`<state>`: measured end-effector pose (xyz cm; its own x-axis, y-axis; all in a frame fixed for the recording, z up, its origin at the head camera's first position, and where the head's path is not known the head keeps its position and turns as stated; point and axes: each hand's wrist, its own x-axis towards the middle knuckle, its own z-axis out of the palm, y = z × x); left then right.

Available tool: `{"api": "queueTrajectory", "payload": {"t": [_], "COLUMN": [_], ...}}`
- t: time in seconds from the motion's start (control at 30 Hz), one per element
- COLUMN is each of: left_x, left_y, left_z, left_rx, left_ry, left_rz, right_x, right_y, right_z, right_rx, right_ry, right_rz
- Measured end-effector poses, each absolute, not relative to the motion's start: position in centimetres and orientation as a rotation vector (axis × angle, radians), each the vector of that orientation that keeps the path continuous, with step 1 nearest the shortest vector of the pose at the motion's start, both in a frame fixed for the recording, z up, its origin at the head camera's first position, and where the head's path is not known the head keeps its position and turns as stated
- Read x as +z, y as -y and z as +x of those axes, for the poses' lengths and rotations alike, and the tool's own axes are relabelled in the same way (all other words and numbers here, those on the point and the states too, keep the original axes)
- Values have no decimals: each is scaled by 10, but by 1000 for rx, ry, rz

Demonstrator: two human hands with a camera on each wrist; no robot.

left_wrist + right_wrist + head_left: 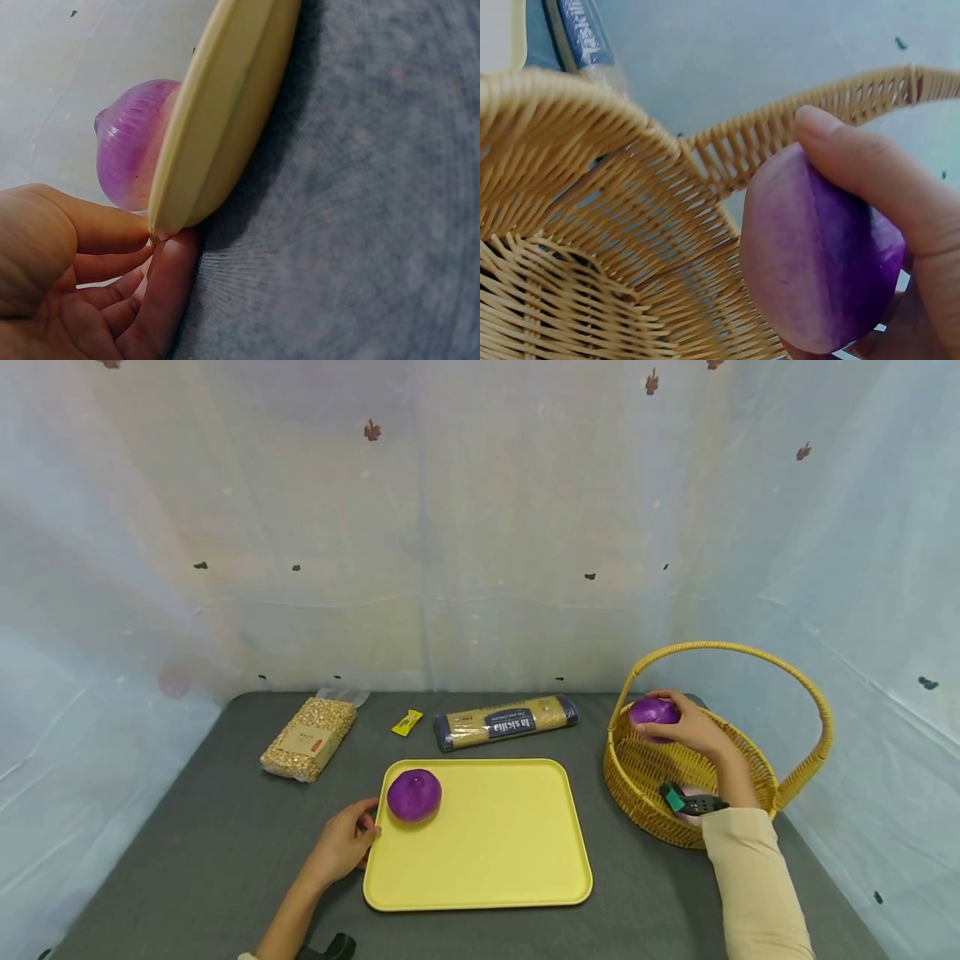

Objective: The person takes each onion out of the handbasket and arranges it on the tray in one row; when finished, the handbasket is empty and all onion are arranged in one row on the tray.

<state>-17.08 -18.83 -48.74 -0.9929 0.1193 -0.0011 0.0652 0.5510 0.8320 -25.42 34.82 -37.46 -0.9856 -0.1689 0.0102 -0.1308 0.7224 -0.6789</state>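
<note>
My left hand (342, 843) pinches the left rim of a yellow tray (495, 843) between thumb and fingers. In the left wrist view the thumb presses on the rim (169, 202) from above, with a finger underneath. A purple onion (414, 795) sits on the tray near its upper left corner. My right hand (697, 725) grips a second purple onion (654, 714) over the left side of a wicker basket (637, 785). Seen from the right wrist, that onion (817, 247) is paler on one side, with the thumb laid across its top.
The basket's tall handle (723, 646) arches over the right forearm. Something pale pinkish (688, 817) lies in the basket, mostly hidden by the wrist strap. Behind the tray are a bag of yellow grains (311, 739), a small yellow packet (407, 722) and a spaghetti pack (506, 722).
</note>
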Motion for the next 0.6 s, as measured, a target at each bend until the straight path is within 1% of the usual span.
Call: {"api": "queueTrajectory", "payload": {"t": [0.4,0.6], "left_x": [-488,-488], "left_y": [189,189], "left_z": [-171,-171], "left_rx": [1435,1444], "left_ry": [-2743,-2727], "left_rz": [169,163], "right_x": [-352,-339], "right_y": [-337,-323], "right_z": [-243,-234], "right_rx": [-1244,-1271], "right_ry": [-2839,-2809], "right_rz": [-393,-471]}}
